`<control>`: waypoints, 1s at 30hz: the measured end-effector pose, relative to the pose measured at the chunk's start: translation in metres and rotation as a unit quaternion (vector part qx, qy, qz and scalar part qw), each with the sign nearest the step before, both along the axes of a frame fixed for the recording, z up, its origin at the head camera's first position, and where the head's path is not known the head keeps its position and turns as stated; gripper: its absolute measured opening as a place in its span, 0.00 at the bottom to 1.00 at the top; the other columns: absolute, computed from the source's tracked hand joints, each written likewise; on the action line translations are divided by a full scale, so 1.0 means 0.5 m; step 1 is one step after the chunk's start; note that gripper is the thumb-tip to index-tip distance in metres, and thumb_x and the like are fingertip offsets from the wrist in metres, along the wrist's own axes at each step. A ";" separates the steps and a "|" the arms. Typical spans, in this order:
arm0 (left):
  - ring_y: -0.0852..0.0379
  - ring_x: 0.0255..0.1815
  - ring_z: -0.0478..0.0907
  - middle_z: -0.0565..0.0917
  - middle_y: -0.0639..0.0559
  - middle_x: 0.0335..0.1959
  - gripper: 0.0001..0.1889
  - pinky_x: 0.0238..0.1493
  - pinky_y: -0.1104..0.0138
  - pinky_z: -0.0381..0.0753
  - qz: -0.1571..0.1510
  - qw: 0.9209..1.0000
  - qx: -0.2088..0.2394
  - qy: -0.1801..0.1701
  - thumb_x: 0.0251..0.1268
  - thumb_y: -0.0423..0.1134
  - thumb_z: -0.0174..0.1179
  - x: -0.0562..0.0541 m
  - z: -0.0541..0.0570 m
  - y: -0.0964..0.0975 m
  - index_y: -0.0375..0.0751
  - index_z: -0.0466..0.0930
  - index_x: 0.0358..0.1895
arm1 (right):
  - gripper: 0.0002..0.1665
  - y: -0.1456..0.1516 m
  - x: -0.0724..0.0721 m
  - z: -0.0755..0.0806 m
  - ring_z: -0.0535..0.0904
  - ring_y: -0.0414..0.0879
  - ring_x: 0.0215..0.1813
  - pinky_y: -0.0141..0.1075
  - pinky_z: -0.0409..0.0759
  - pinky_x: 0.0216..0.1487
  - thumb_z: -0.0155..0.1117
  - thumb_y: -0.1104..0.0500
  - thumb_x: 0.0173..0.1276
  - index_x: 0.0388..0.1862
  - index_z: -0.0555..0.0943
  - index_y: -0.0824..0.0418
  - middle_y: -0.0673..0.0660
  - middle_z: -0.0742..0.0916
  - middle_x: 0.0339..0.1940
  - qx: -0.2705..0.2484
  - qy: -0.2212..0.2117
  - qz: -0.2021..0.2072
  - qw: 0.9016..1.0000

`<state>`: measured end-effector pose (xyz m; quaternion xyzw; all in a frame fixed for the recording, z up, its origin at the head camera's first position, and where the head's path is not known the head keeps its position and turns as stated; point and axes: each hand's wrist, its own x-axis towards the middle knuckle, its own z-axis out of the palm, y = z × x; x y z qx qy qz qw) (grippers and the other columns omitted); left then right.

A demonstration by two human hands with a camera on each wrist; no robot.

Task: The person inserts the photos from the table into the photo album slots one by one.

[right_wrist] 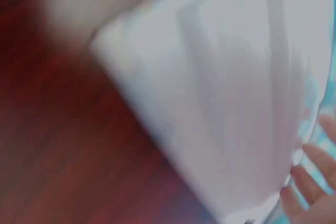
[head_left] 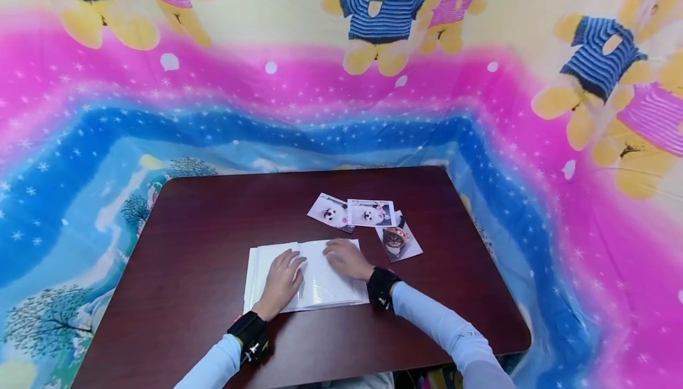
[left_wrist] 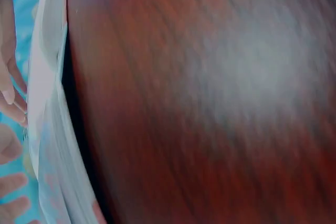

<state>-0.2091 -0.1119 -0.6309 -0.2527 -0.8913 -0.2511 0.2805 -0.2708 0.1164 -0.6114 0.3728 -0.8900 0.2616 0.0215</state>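
A photo album (head_left: 325,285) with white pages and glossy clear sleeves lies spread on the table. My left hand (head_left: 281,279) rests over its left page, fingers loosely bent toward the middle fold. Over the upper part of the right page is my right hand (head_left: 349,258), its fingers relaxed and pointing left. The left wrist view catches the album's page edges (left_wrist: 44,103) side-on, with left fingertips (left_wrist: 13,184) beside them. In the right wrist view the white page (right_wrist: 231,103) fills the middle, and right fingertips (right_wrist: 307,182) stand at its edge.
Beyond the album lie two white-dog photos (head_left: 370,213) and a cat photo (head_left: 397,244), partly overlapping. The dark red-brown table (head_left: 213,217) has rounded corners. A patterned bear curtain (head_left: 299,104) hangs around the table.
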 end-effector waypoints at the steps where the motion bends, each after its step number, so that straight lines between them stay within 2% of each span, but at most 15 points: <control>1: 0.30 0.55 0.75 0.81 0.32 0.48 0.15 0.55 0.42 0.73 -0.012 1.000 -0.005 -0.002 0.50 0.24 0.66 0.001 0.000 0.004 0.31 0.83 0.44 | 0.11 0.013 -0.013 0.001 0.77 0.59 0.58 0.52 0.71 0.62 0.57 0.65 0.71 0.47 0.84 0.65 0.64 0.84 0.53 -0.024 -0.006 -0.022 0.999; 4: 0.31 0.57 0.74 0.81 0.33 0.49 0.14 0.56 0.42 0.72 -0.039 0.999 -0.020 -0.013 0.54 0.27 0.66 0.006 -0.002 0.013 0.32 0.83 0.46 | 0.10 0.052 -0.050 0.006 0.79 0.60 0.52 0.52 0.74 0.57 0.59 0.70 0.65 0.42 0.85 0.69 0.64 0.85 0.45 -0.095 -0.030 -0.114 0.988; 7: 0.32 0.57 0.75 0.81 0.33 0.50 0.14 0.57 0.42 0.72 -0.056 0.998 -0.034 -0.019 0.55 0.28 0.66 0.011 -0.008 0.018 0.33 0.83 0.47 | 0.11 0.090 -0.084 0.008 0.79 0.61 0.50 0.51 0.74 0.55 0.59 0.71 0.62 0.41 0.85 0.70 0.64 0.86 0.42 -0.118 -0.039 -0.241 0.963; 10: 0.31 0.58 0.74 0.81 0.33 0.52 0.14 0.58 0.40 0.71 -0.063 0.997 -0.043 -0.027 0.56 0.29 0.66 0.018 -0.014 0.020 0.34 0.83 0.47 | 0.13 0.120 -0.112 0.010 0.76 0.64 0.52 0.53 0.72 0.54 0.61 0.66 0.63 0.45 0.84 0.70 0.68 0.83 0.45 -0.078 -0.053 -0.371 0.924; 12: 0.31 0.59 0.74 0.80 0.32 0.53 0.14 0.58 0.39 0.70 -0.066 0.996 -0.048 -0.035 0.57 0.29 0.65 0.022 -0.017 0.021 0.34 0.83 0.48 | 0.19 0.137 -0.129 0.011 0.73 0.67 0.54 0.55 0.72 0.55 0.63 0.60 0.66 0.50 0.81 0.72 0.72 0.79 0.49 -0.044 -0.081 -0.443 0.892; 15: 0.30 0.61 0.72 0.78 0.31 0.56 0.15 0.60 0.37 0.67 -0.070 0.995 -0.051 -0.050 0.59 0.29 0.64 0.027 -0.021 0.023 0.34 0.82 0.50 | 0.33 0.155 -0.151 0.010 0.69 0.70 0.58 0.58 0.71 0.57 0.64 0.49 0.68 0.58 0.73 0.75 0.77 0.72 0.56 0.002 -0.133 -0.513 0.848; 17: 0.30 0.61 0.71 0.78 0.31 0.57 0.16 0.60 0.36 0.67 -0.070 0.994 -0.055 -0.056 0.60 0.30 0.64 0.030 -0.022 0.025 0.34 0.82 0.52 | 0.41 0.163 -0.163 0.008 0.68 0.71 0.59 0.59 0.70 0.58 0.63 0.44 0.68 0.63 0.67 0.76 0.78 0.70 0.57 0.026 -0.162 -0.534 0.829; 20: 0.30 0.62 0.71 0.77 0.31 0.59 0.16 0.60 0.36 0.66 -0.067 0.994 -0.061 -0.058 0.61 0.31 0.64 0.034 -0.020 0.028 0.35 0.81 0.53 | 0.49 0.171 -0.173 0.003 0.68 0.71 0.59 0.60 0.69 0.59 0.64 0.39 0.66 0.67 0.61 0.76 0.78 0.71 0.57 0.055 -0.199 -0.541 0.816; 25: 0.31 0.63 0.70 0.77 0.32 0.59 0.16 0.61 0.37 0.66 -0.063 0.993 -0.074 -0.061 0.62 0.32 0.63 0.038 -0.014 0.032 0.36 0.82 0.54 | 0.52 0.180 -0.178 0.007 0.70 0.72 0.56 0.62 0.69 0.57 0.71 0.41 0.59 0.65 0.62 0.76 0.78 0.72 0.55 0.046 -0.227 -0.547 0.804; 30: 0.30 0.62 0.71 0.77 0.31 0.58 0.15 0.62 0.38 0.66 -0.061 0.994 -0.069 -0.052 0.61 0.31 0.64 0.041 -0.017 0.039 0.34 0.82 0.52 | 0.46 0.187 -0.181 0.010 0.69 0.71 0.56 0.61 0.69 0.57 0.75 0.45 0.56 0.61 0.67 0.73 0.77 0.71 0.54 0.014 -0.217 -0.553 0.804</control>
